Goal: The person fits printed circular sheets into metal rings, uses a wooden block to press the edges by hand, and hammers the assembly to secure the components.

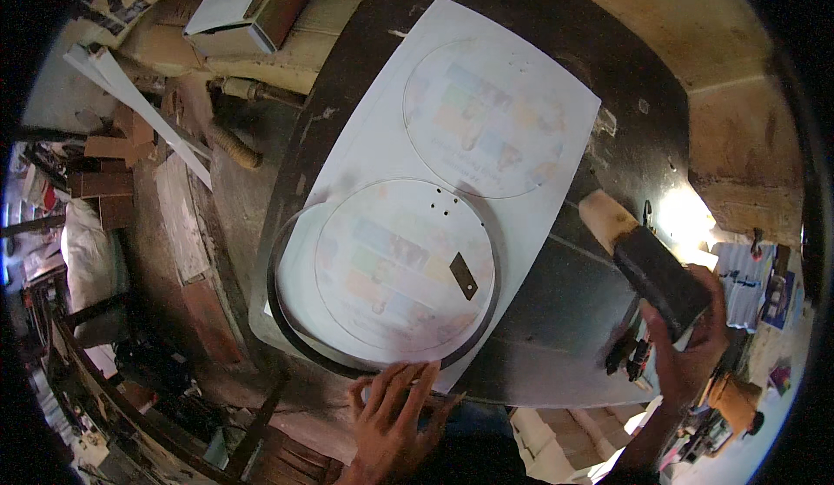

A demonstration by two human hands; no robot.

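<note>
A white sheet (365, 159) printed with two large circles lies slantwise on the dark table. Around the nearer circle sits a thin black ring (306, 347), its near rim by my left hand (393, 411). The fingers of that hand are stretched out and slightly apart at the rim, with nothing held. Inside the ring lie a small dark plate (463, 276) with a hole at one end and several tiny dark dots or bits (446, 202). To the right, my right hand (695, 337) is closed around a black oblong block (662, 281) with a pale tan end (605, 215).
A bright lamp glow (682, 215) shines at the right. Thin cables with dark clips (634, 355) lie near my right hand. White strips (148, 111), a white box (230, 17) and wooden pieces (100, 185) are at the left. An orange tool (734, 398) stands at the lower right.
</note>
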